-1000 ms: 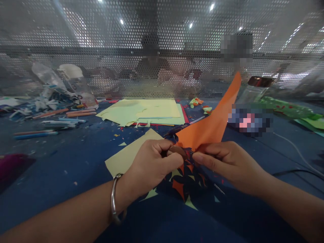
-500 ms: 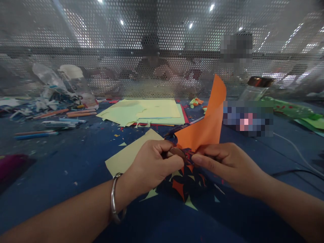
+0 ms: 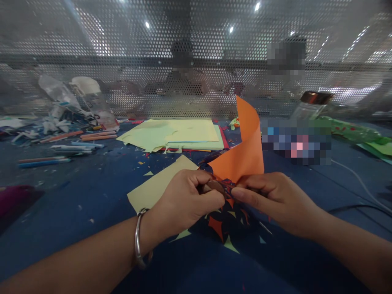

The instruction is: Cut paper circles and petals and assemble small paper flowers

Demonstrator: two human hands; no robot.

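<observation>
A curved sheet of orange paper stands up between my hands, its lower edge at my fingers. My right hand pinches that lower edge between thumb and fingers. Close by on the left, my left hand is closed, with thumb and index finger curled round a small brownish rounded thing whose kind I cannot make out. Below the hands lie orange paper scraps and pale green scraps. A pale yellow sheet lies partly behind my left hand.
Stacked pale paper lies at the back before a perforated metal screen. Pens and a white-lidded bottle are on the left. A copper-lidded jar, a green packet and a cable are on the right.
The orange paper's upper part has swung left and bent further into a curve. Both hands stay nearly in place, the left fingertips shifting slightly right.
</observation>
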